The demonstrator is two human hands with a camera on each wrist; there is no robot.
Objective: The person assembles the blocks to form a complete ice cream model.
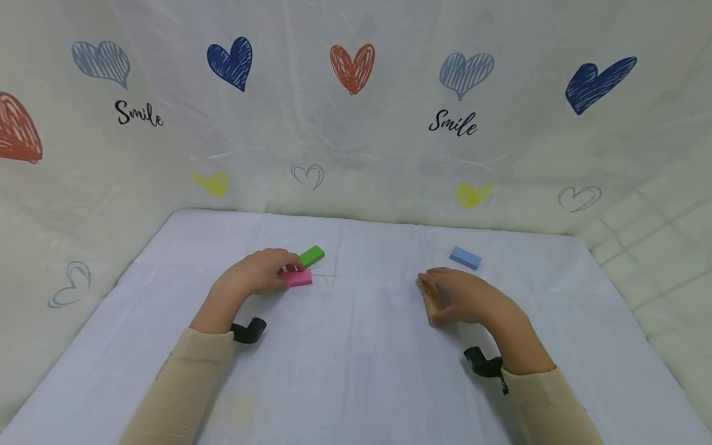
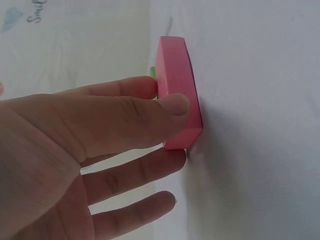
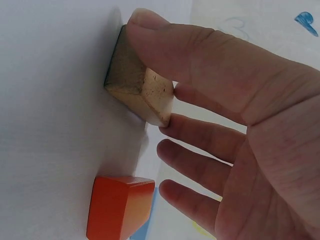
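My left hand (image 1: 257, 272) pinches a pink block (image 1: 298, 277) that lies on the white cloth. In the left wrist view, the thumb presses the near face of the pink block (image 2: 176, 75), with fingers behind it. Just beyond sits a green block (image 1: 313, 255), close to the fingertips. On the right, my right hand (image 1: 473, 298) holds a tan wooden block (image 1: 429, 299) between thumb and fingers. The right wrist view shows its worn, speckled surface. An orange block (image 3: 110, 207) stands near the lower fingers there; the right hand hides it from the head view.
A blue block (image 1: 465, 258) lies beyond the right hand. White cloth (image 1: 361, 371) covers the table. A pale curtain (image 1: 389, 136) printed with hearts and "Smile" hangs behind the far edge. Each wrist carries a small black camera mount.
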